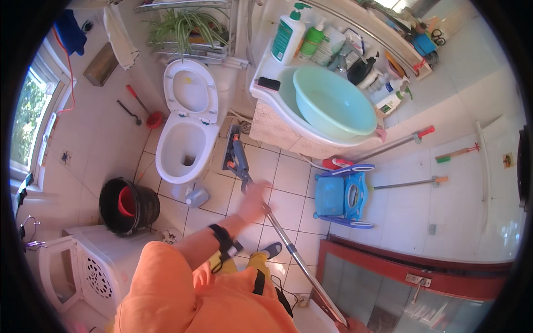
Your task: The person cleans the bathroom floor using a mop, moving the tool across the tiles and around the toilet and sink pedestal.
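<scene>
My left hand (253, 202), slightly blurred, wraps around a mop's shaft just above its grey-and-orange jointed head (238, 154). That mop head rests on the tiled floor (287, 175) between the toilet and the washbasin cabinet. From my left hand the metal pole (291, 249) slants down to the lower right. My right hand (351, 326), partly cut off by the picture's bottom edge, grips the pole's far end. Left of the mop stands a white toilet (183, 145) with its lid and seat raised. A translucent plastic jug (197, 197) is on the floor near its base.
A black bucket (152, 208) with a red container inside stands left. Beside the right wall is a blue folding child's toilet seat (330, 195). The washbasin (287, 89) bears a mint-green tub (333, 104) and several bottles. A red-framed door (366, 262) stands lower right, a white pet carrier (100, 266) lower left.
</scene>
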`<action>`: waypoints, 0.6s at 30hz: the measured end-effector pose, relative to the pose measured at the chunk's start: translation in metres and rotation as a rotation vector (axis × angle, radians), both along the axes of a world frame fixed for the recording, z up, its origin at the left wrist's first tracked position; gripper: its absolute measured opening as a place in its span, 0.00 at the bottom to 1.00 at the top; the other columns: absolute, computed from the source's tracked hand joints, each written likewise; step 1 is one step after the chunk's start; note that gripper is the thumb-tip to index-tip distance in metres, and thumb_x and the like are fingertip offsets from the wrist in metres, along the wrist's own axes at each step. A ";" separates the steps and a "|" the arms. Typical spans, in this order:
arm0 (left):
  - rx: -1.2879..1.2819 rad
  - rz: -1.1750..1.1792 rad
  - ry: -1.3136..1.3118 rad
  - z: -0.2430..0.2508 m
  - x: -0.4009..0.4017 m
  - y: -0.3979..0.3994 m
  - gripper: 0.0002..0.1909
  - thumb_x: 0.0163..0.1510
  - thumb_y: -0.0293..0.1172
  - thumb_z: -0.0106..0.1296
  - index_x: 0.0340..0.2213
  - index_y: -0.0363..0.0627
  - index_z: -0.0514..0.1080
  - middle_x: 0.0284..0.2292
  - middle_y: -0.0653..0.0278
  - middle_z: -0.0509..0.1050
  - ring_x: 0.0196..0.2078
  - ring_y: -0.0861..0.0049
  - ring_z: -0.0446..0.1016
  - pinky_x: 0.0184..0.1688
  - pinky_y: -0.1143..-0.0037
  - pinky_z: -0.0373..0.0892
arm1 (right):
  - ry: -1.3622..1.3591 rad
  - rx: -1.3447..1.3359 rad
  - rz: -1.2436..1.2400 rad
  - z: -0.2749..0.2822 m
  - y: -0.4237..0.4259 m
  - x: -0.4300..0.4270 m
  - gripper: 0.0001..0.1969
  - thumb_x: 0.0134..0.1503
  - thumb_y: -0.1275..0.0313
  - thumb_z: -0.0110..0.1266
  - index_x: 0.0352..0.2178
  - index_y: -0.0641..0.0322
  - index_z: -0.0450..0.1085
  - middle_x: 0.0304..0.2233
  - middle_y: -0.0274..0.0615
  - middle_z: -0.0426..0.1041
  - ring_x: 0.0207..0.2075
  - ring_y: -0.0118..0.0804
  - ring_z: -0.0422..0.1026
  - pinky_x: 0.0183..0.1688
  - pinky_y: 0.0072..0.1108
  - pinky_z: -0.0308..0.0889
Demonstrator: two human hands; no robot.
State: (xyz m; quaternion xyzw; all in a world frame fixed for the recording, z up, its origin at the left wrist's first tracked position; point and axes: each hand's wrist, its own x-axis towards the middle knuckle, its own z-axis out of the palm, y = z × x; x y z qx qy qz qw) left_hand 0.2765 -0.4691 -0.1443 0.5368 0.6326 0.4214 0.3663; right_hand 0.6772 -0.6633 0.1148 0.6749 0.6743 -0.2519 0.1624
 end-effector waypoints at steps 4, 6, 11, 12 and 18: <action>0.030 0.465 0.431 -0.058 -0.090 0.009 0.34 0.39 0.43 0.62 0.43 0.34 0.61 0.37 0.49 0.67 0.40 0.59 0.69 0.42 0.69 0.65 | 0.052 -0.099 -0.086 -0.003 -0.033 0.036 0.14 0.53 0.60 0.49 0.30 0.62 0.70 0.17 0.51 0.67 0.19 0.45 0.67 0.23 0.34 0.60; -0.251 0.261 0.020 -0.045 -0.117 0.001 0.37 0.39 0.49 0.63 0.41 0.31 0.62 0.36 0.47 0.69 0.38 0.59 0.70 0.41 0.68 0.66 | 0.224 -0.139 -0.138 0.025 0.002 -0.021 0.17 0.54 0.57 0.49 0.27 0.63 0.69 0.15 0.42 0.65 0.19 0.32 0.63 0.23 0.30 0.58; -0.273 0.447 0.138 -0.016 -0.170 -0.008 0.35 0.34 0.50 0.65 0.36 0.34 0.65 0.33 0.49 0.71 0.36 0.58 0.71 0.38 0.68 0.67 | 0.305 -0.296 -0.316 -0.009 0.017 -0.038 0.21 0.57 0.54 0.44 0.28 0.64 0.69 0.15 0.36 0.65 0.20 0.28 0.64 0.24 0.24 0.60; -0.238 0.482 0.253 -0.001 -0.185 -0.018 0.34 0.35 0.49 0.64 0.36 0.34 0.65 0.32 0.50 0.71 0.35 0.58 0.71 0.37 0.68 0.67 | 0.307 -0.266 -0.163 -0.036 0.026 -0.037 0.20 0.57 0.54 0.44 0.29 0.63 0.69 0.16 0.36 0.66 0.19 0.28 0.64 0.23 0.23 0.60; -0.248 0.416 0.293 0.062 -0.140 -0.058 0.33 0.45 0.50 0.53 0.43 0.33 0.61 0.32 0.52 0.69 0.36 0.58 0.69 0.38 0.67 0.65 | 0.350 -0.408 -0.293 -0.095 0.064 -0.083 0.16 0.58 0.58 0.44 0.35 0.61 0.68 0.18 0.33 0.66 0.17 0.25 0.64 0.18 0.19 0.58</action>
